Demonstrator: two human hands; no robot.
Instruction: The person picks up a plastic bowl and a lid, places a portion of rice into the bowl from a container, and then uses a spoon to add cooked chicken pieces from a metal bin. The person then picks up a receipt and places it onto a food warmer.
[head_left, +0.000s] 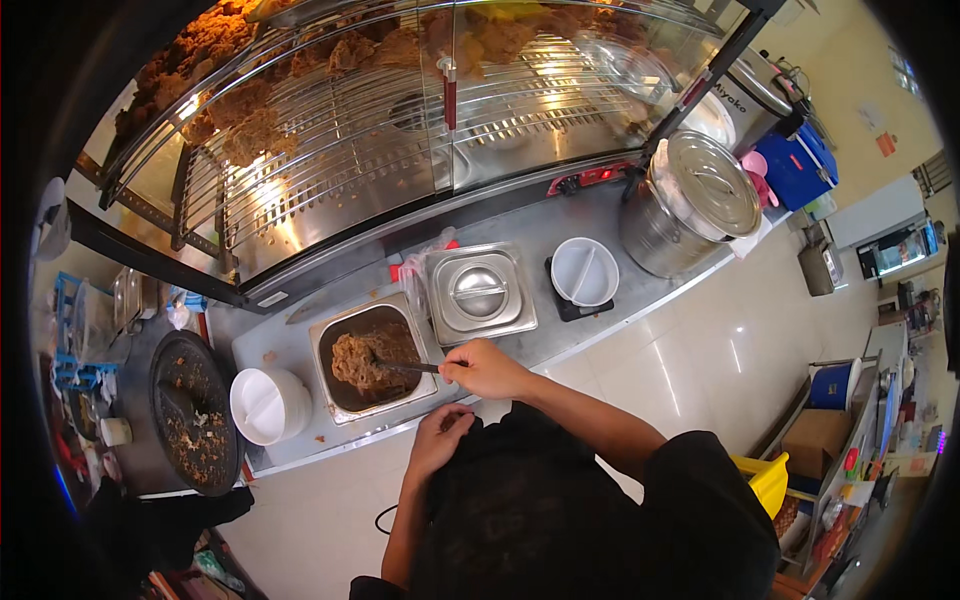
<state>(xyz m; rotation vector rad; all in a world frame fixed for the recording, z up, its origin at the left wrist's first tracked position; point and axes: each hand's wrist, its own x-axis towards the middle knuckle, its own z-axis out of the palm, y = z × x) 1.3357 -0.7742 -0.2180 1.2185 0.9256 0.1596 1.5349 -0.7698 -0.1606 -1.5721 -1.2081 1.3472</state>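
Observation:
My right hand (486, 369) grips the dark handle of a serving utensil (409, 367). Its far end is in a clump of brown, saucy food (354, 361) inside a square steel food pan (320, 341); the food hides the tip. Close to my body, by the counter's front edge, my left hand (442, 435) has curled fingers, and whether they enclose anything is hidden. A lidded steel pan (444, 322) sits right of the food pan. Left of it stand stacked white bowls (296, 409), the top one with a divider.
A divided white bowl (600, 262) rests on a black scale (589, 309). Beyond the counter rises a glass-fronted warming cabinet (450, 157) with fried food on racks. A lidded steel pot (652, 232) stands right; a large dark round lid (195, 412) lies left.

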